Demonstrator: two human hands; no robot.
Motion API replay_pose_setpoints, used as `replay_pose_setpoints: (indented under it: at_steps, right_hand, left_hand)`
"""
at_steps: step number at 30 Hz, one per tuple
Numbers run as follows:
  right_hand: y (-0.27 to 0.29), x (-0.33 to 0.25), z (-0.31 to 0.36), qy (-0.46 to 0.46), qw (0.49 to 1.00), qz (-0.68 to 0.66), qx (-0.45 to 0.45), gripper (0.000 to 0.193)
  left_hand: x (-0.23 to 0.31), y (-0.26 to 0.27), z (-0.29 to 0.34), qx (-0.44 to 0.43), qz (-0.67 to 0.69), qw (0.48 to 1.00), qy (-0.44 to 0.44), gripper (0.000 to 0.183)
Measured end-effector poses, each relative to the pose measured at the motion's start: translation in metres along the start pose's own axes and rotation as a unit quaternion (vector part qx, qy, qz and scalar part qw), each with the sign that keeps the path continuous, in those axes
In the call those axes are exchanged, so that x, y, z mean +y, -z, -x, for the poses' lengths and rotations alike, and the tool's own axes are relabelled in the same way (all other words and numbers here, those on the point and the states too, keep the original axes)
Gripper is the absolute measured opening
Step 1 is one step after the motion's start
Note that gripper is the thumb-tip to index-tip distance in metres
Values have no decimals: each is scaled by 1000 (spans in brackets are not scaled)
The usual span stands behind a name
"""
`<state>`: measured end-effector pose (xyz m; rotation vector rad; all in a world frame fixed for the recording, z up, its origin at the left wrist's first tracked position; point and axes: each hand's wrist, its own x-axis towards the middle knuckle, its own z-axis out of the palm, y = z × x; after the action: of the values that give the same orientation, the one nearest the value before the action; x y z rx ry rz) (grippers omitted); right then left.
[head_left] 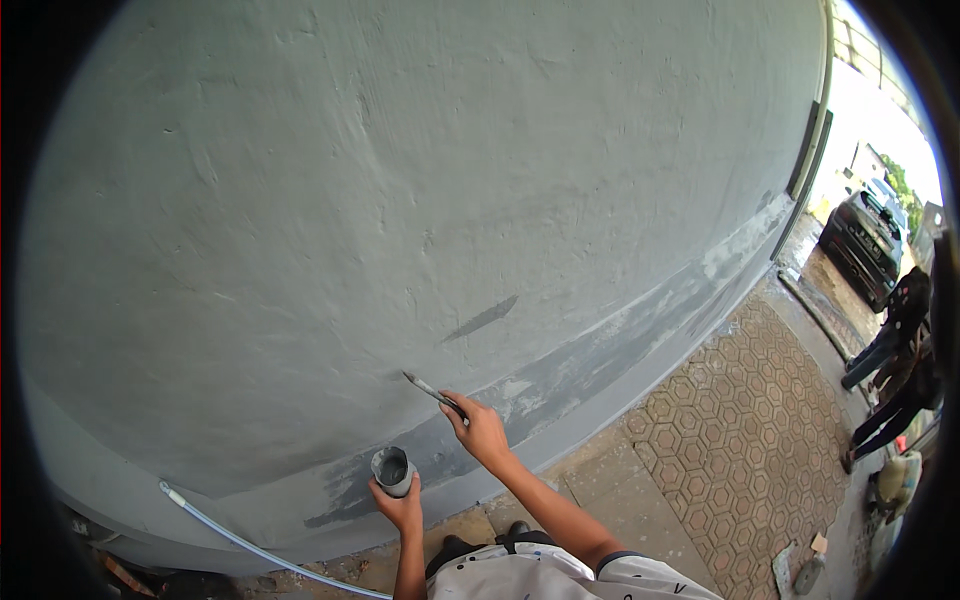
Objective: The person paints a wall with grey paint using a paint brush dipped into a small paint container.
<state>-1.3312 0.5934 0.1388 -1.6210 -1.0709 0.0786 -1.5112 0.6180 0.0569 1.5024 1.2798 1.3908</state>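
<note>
A broad grey plastered wall, rough with ridges and pits, fills most of the view. A brown paved floor of hexagon-patterned blocks spreads beyond the wall's lower right edge. A dark, patchy grey painted band runs along the wall's lower edge, with paler scuffs toward its right end. Past the wall's right edge stands a dark car; nearer, by the paving's right edge, are people in dark clothing. A pale, bluish, flexible tube curves along the wall's lower left edge. A slanting dark grey streak marks the wall above the band.

The person's left hand is wrapped around a grey, round, open-topped cup with dark grey contents, held in front of the wall's lower edge. The right hand pinches a slim, grey-smeared paintbrush, its tip up and left, at the wall's lower middle; whether the bristles touch the plaster cannot be told.
</note>
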Motion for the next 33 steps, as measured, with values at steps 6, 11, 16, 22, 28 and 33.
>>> replay_pose_setpoints:
  at_steps: [6,11,16,22,28,33]
  right_hand:
    - [91,64,-65,-121,942,185,254,26]
    - [88,70,-71,-119,925,176,316,28]
    - [-21,0,7,-71,988,132,35,25]
    - [23,10,-31,-37,967,248,39,22]
    - [135,70,-89,-142,876,317,335,26]
    - [46,39,-69,-137,917,262,270,26]
  left_hand:
    - [-11,41,-6,36,-31,998,43,54]
    - [-42,53,-16,76,-24,996,46,59]
    - [-48,51,-28,58,-10,997,57,59]
    - [-60,60,-38,32,-3,999,42,58]
    - [-81,75,-38,42,-28,996,67,61]
    - [-82,78,-48,14,20,998,66,62]
